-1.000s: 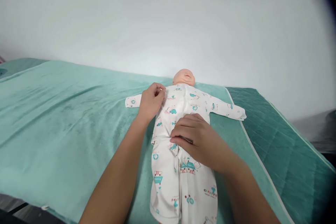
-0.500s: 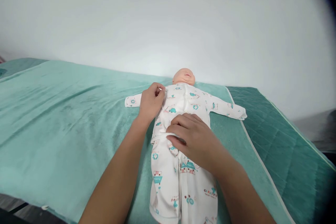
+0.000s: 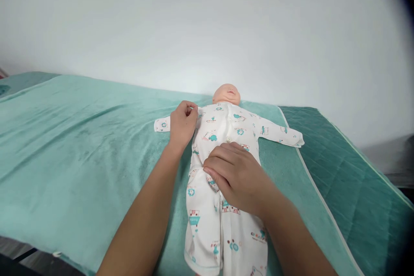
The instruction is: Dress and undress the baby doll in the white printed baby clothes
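A baby doll (image 3: 227, 94) lies on its back, dressed in a white printed long-sleeved shirt (image 3: 226, 123) and matching pants (image 3: 203, 224). My left hand (image 3: 183, 123) is closed in a pinch on the shirt by the doll's shoulder, at the top of the left-side sleeve. Lower down, my right hand (image 3: 237, 177) lies across the belly, thumb and fingertips pinched on the shirt's hem where it meets the pants. The right-side sleeve (image 3: 280, 133) stretches out flat. The pants' lower ends run out of the bottom of the view.
Beneath the doll is a light green blanket (image 3: 90, 151), wrinkled on the left. A darker green quilted pad (image 3: 339, 168) shows on the right. The white wall (image 3: 207, 34) rises right behind the doll's head. Floor (image 3: 35, 258) shows past the blanket's near left edge.
My left hand has shifted slightly left and up along the shoulder. My right thumb has closed against the fingers at the hem, and the shirt's lower edge lies flatter.
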A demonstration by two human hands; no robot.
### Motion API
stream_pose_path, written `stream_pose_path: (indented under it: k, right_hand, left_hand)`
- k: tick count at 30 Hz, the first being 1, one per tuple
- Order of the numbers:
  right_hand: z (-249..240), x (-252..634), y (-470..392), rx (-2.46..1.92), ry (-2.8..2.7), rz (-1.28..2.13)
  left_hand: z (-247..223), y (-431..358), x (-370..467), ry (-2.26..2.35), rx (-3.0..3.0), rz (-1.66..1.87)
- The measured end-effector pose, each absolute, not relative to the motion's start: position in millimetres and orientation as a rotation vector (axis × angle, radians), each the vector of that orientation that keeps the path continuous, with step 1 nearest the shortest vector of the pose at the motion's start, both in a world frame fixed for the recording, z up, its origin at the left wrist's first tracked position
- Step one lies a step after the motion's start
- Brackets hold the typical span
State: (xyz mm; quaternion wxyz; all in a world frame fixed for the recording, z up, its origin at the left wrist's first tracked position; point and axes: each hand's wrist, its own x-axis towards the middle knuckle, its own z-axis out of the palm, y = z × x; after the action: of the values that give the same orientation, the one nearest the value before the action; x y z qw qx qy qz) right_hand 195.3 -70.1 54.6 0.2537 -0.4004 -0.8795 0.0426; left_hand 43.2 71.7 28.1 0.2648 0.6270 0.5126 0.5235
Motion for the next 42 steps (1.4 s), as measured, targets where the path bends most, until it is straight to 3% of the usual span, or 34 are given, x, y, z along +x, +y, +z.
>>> stream_pose_path:
  k: [14, 20, 25, 33, 42]
  right_hand:
    - [50, 188, -73, -1.067, -2.393, 0.305]
    - [60, 207, -73, -0.916, -1.958, 0.521]
    - [50, 224, -59, -1.157, -1.571, 0.318]
    - [22, 226, -42, -1.435, -1.919, 0.162]
    - [27, 231, -46, -1.527, -2.143, 0.118]
  left_hand:
    - [30, 64, 48, 1.463, 2.077, 1.229]
    - [28, 66, 48, 1.498, 2.075, 1.286]
    - [31, 65, 50, 1.345, 1.982, 1.396]
    - [38, 56, 54, 0.981, 1.973, 1.300]
    - [35, 56, 58, 0.923, 2.123, 0.978]
